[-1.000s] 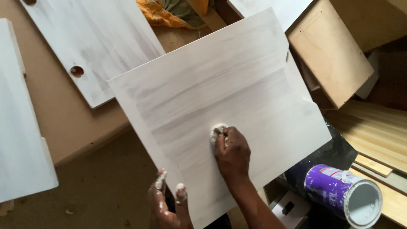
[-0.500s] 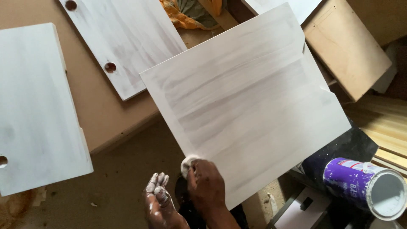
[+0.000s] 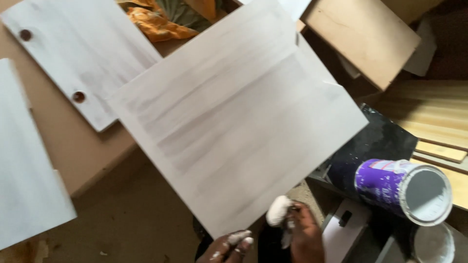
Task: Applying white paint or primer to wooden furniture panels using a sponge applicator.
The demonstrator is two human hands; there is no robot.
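While the view tilts down over the workbench, I start at the left, where a white-painted panel [image 3: 29, 165] lies flat, and beside it a second white board with two round holes [image 3: 83, 53]. The big white-coated board [image 3: 234, 117] fills the middle, streaked grey along its grain. A second ago the rag sat out on that board's face; now it has come back off the near edge, so I read the wiping pass as finished for the moment. My left hand [image 3: 229, 246] shows only paint-tipped fingers at the bottom, and I cannot tell if it grips anything. My right hand [image 3: 304, 236] is closed around a white rag [image 3: 279, 210], just beside the board's near corner. Farther right a purple paint can [image 3: 402, 190] lies on its side, open, its lid [image 3: 434, 243] below it. Bare wooden boards [image 3: 360, 34] and an orange cloth [image 3: 156, 22] crowd the back.
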